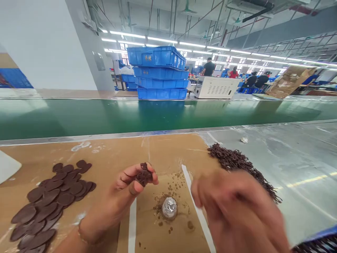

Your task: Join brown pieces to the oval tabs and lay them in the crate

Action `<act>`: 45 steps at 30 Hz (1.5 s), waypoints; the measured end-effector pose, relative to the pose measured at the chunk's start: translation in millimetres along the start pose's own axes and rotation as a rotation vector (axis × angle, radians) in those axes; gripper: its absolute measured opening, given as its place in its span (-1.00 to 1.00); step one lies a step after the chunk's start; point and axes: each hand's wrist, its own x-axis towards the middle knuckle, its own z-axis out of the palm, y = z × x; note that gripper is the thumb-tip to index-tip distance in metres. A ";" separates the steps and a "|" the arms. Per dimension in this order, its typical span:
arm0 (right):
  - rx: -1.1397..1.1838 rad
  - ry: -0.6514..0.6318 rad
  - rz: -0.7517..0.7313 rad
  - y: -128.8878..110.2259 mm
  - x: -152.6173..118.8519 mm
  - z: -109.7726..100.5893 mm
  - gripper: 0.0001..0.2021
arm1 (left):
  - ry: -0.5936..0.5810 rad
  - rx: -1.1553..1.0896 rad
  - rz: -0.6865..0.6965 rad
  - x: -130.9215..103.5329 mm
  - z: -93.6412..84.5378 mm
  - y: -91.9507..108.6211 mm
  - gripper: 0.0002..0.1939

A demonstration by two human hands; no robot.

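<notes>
My left hand [123, 196] is closed, its thumb and fingers pinching a small dark brown lump [144, 175] with a rough, curled surface. The lump is lifted above the brown board. My right hand [237, 203], smeared by motion, is at the right, in front of a pile of thin dark brown strands [237, 160]; what its fingers hold, if anything, is hidden. Between the hands, a small domed, shiny silver-clear piece [169, 208] sits on the board, ringed by dark brown spots. Left of my left hand lies a spread heap of flat dark brown discs [52, 196].
Two white tape strips [132, 228] run along the brown board [105, 151]. Beyond it lies a green belt [105, 114]. Stacked blue crates [162, 73] and a white metal box [217, 87] stand behind. Several people are in the background. A dark bristly thing [319, 244] shows at the lower right.
</notes>
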 end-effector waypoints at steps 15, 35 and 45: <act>0.073 -0.062 0.068 15.6 67.0 18.5 -0.87 | 0.027 0.050 -0.008 -2.0 6.9 10.7 -0.67; 0.258 -0.263 0.121 14.7 55.0 18.7 -0.91 | -0.066 0.159 0.060 -1.2 12.6 11.1 -0.80; 0.308 -0.296 0.097 16.9 52.2 20.6 -0.88 | -0.049 0.156 0.050 1.6 17.6 5.4 -0.73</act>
